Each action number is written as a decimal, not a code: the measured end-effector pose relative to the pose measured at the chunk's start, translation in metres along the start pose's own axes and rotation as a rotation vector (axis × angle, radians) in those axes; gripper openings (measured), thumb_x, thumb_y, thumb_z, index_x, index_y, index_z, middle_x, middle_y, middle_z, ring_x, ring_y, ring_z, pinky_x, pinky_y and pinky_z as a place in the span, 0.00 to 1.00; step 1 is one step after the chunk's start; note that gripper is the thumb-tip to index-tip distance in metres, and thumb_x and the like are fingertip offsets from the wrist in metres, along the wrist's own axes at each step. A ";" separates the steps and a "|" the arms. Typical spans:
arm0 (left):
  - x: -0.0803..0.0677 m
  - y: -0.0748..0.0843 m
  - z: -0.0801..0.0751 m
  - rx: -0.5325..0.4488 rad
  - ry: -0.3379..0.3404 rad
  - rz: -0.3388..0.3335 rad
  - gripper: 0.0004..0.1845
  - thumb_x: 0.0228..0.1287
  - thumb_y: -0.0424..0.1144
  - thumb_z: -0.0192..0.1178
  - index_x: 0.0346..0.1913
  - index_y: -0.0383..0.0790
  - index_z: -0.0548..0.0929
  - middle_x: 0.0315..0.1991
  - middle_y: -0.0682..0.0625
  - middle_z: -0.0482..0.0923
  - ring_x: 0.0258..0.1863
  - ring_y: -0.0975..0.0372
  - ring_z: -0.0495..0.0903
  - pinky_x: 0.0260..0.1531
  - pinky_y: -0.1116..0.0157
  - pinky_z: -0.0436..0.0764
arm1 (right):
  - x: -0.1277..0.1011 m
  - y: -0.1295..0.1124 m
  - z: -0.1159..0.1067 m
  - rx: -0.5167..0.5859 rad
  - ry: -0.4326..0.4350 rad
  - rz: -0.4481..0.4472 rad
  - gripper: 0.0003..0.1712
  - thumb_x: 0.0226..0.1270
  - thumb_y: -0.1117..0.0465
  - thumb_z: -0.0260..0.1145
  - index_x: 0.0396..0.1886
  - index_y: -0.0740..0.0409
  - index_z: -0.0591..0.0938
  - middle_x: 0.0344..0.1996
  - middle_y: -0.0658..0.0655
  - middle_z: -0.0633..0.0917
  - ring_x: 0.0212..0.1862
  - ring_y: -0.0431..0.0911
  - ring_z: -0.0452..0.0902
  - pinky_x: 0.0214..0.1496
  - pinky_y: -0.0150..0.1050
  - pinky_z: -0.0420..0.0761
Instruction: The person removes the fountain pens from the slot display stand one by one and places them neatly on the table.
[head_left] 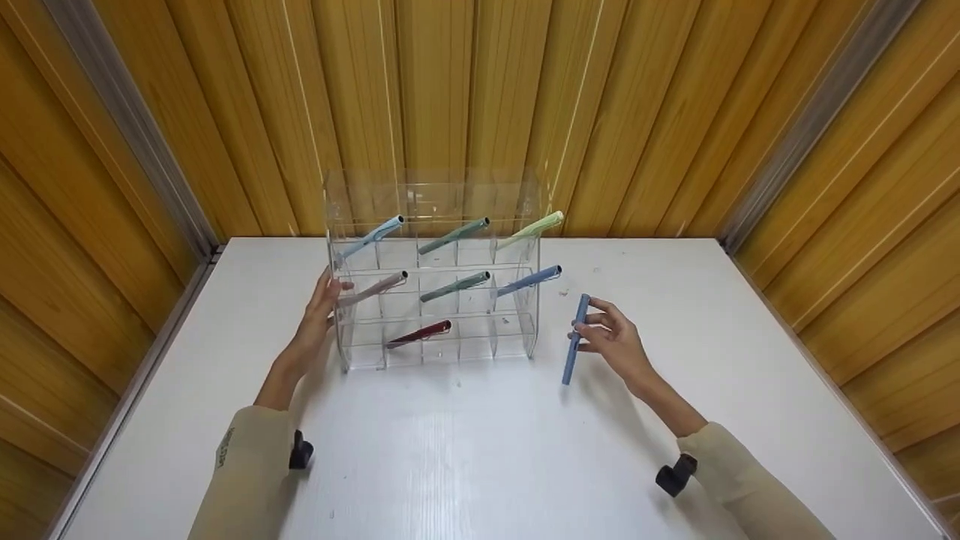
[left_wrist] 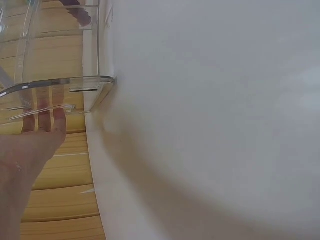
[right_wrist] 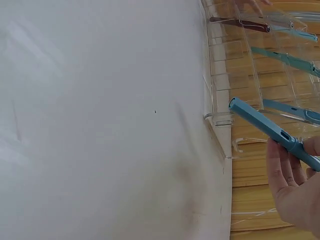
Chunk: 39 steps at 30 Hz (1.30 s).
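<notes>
Right hand (head_left: 619, 349) pinches blue pen (head_left: 576, 341) about mid-length, just off the right side of the clear acrylic rack (head_left: 461, 316); could swivel or slip if the pinch loosens. Left hand (head_left: 306, 330), fingers extended, rests at the rack's left side; pushing too hard might shift it. Jutting light green pen (head_left: 531, 229) and racked blue pen (head_left: 530, 280) obstruct the near side.

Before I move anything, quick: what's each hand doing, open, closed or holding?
Left hand: open, fingers against the left side of the clear rack.
Right hand: closed, holding a blue pen.
</notes>
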<state>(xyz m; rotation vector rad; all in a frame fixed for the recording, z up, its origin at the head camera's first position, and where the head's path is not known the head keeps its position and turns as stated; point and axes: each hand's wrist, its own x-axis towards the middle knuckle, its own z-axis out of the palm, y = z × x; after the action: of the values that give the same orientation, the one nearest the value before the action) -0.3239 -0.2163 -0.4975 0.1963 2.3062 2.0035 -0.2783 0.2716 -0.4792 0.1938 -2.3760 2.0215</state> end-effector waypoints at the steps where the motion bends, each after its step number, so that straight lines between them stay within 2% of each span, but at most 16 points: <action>1: 0.000 0.000 0.001 0.000 -0.001 0.000 0.37 0.84 0.62 0.28 0.86 0.59 0.32 0.80 0.39 0.53 0.85 0.43 0.43 0.81 0.37 0.39 | 0.001 0.001 -0.001 -0.001 0.007 0.004 0.32 0.78 0.68 0.63 0.77 0.65 0.66 0.48 0.57 0.85 0.44 0.38 0.90 0.50 0.37 0.89; 6: -0.001 0.000 0.002 0.000 -0.002 -0.001 0.36 0.84 0.63 0.28 0.86 0.60 0.33 0.79 0.39 0.53 0.85 0.43 0.43 0.81 0.38 0.39 | 0.004 0.007 -0.005 -0.008 0.032 0.026 0.31 0.77 0.67 0.65 0.76 0.66 0.68 0.43 0.52 0.85 0.43 0.38 0.90 0.48 0.36 0.89; 12: 0.001 0.002 0.000 -0.006 0.002 0.002 0.36 0.84 0.62 0.29 0.86 0.60 0.34 0.79 0.39 0.53 0.84 0.44 0.46 0.82 0.39 0.41 | 0.010 0.016 -0.007 -0.016 0.038 0.058 0.31 0.77 0.66 0.66 0.75 0.66 0.68 0.42 0.50 0.85 0.41 0.36 0.88 0.47 0.35 0.89; 21: 0.000 0.002 -0.001 0.006 0.005 -0.007 0.36 0.84 0.62 0.28 0.86 0.60 0.33 0.80 0.39 0.53 0.84 0.43 0.44 0.81 0.37 0.40 | 0.016 0.031 -0.005 -0.052 -0.009 0.105 0.34 0.74 0.64 0.69 0.75 0.67 0.69 0.42 0.52 0.85 0.39 0.39 0.87 0.44 0.36 0.89; 27: 0.000 0.003 0.001 0.018 0.007 -0.011 0.37 0.83 0.63 0.27 0.86 0.60 0.32 0.80 0.39 0.53 0.85 0.44 0.41 0.81 0.37 0.38 | 0.017 0.036 -0.004 -0.123 -0.051 0.110 0.34 0.73 0.65 0.70 0.73 0.69 0.69 0.42 0.56 0.85 0.36 0.40 0.87 0.43 0.38 0.89; 39: -0.001 0.002 0.000 0.023 0.018 -0.040 0.37 0.84 0.64 0.28 0.86 0.60 0.32 0.81 0.41 0.54 0.85 0.44 0.41 0.82 0.39 0.39 | 0.020 0.042 -0.004 -0.225 -0.070 0.132 0.34 0.71 0.65 0.72 0.72 0.69 0.71 0.42 0.61 0.86 0.34 0.40 0.86 0.36 0.33 0.88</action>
<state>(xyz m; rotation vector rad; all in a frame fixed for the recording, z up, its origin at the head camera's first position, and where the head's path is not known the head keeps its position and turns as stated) -0.3233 -0.2161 -0.4951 0.1331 2.3253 1.9694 -0.3033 0.2806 -0.5177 0.1080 -2.7021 1.8030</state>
